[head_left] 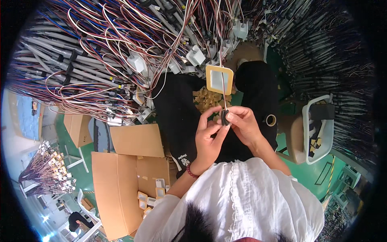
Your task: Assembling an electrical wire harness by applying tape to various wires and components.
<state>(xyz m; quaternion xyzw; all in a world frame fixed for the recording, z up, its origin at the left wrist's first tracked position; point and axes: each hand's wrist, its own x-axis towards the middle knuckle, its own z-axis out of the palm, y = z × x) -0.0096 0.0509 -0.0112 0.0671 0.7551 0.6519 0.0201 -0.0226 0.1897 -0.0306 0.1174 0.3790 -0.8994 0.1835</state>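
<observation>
Left hand: the left hand (208, 139) is raised over the lap, fingers curled, thumb and index fingertip closed on the small black part (224, 117) from the left side.
Right hand: the right hand (243, 123) meets it from the right; its thumb and fingers are closed on the same black part, so both hands pinch it together.
Small black part: it sits between the fingertips of both hands, in the middle of the view, on a thin cable (222, 86) that goes up from it.
Square pad: a flat square piece with yellow frame and pale centre (219, 79) hangs just above the hands, along this cable.
Wrist: a dark red bead bracelet (192, 171) is on the left wrist.
Lap: small tan pieces (206, 100) lie between the black trousers (177, 117).
Tape: a roll of tape (271, 119) rests near the right hand.
Left side: an open cardboard box (117, 189) holds some more square pads.
Right side: a white plastic bin (319, 129) stands well apart from the hands.
Above: many wire harnesses (109, 52) with white connectors hang in thick bundles.
</observation>
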